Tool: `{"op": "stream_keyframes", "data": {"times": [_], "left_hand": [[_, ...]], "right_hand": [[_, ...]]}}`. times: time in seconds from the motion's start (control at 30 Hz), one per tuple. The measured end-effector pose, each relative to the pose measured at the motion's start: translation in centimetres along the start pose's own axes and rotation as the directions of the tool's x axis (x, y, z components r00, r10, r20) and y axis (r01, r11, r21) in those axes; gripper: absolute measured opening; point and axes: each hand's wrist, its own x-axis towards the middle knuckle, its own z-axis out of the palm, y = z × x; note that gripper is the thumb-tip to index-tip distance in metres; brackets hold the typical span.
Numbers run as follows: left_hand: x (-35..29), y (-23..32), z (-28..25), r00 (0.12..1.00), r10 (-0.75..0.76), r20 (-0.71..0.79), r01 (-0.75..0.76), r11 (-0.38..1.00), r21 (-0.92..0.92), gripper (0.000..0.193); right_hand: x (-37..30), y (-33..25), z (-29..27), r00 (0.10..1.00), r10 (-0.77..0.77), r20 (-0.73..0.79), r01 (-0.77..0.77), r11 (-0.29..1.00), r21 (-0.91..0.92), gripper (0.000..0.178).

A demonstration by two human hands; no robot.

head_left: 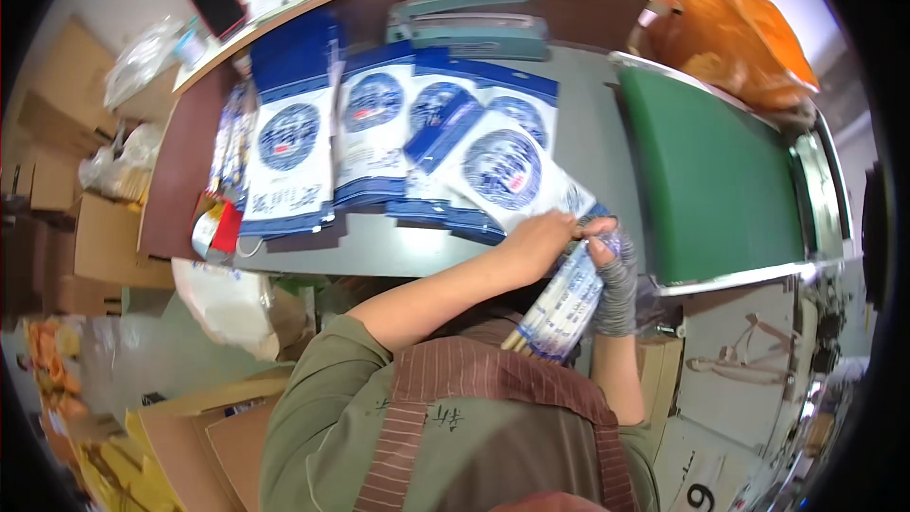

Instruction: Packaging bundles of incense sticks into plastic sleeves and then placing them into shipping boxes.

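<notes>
My left hand (pixel 540 245) is closed at the lower right end of a white bag with a blue round print (pixel 502 171). Its fingers pinch there, though the exact grip is partly hidden. Close beside it, my right hand (pixel 605 242), in a grey striped wrist covering, is wrapped round the upper end of a bundle of chopsticks (pixel 561 308) in blue-and-white printed wrappers. The bundle slants down toward my apron, pale wooden tips at its lower end. Several like bags (pixel 372 123) lie overlapping on the grey table (pixel 583 114), with a stack of them (pixel 289 133) at the left.
A teal bag sealer (pixel 464 27) stands at the table's back. On the right lies a green board (pixel 711 180) with an orange plastic bag (pixel 735 28) behind it. More wrapped bundles (pixel 230 147) lean by the left wall. A phone (pixel 215 0) rests on the upper ledge.
</notes>
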Motion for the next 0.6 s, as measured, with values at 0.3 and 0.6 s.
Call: {"op": "stream_keyframes", "data": {"times": [0.3,0.6], "left_hand": [[1.9,-2.8,2.9,0.951,-0.300,-0.082,0.253,0.901,-0.353,0.013],[-3.5,1.6,0.8,0.897,0.421,-0.133,-0.384,0.893,0.236,0.021]], "right_hand": [[2.4,6.4,-5.5,0.993,0.114,0.031,-0.111,0.990,-0.082,0.012],[-5.6,4.7,-4.1,0.986,0.055,0.159,0.003,0.940,-0.342,0.056]]}}
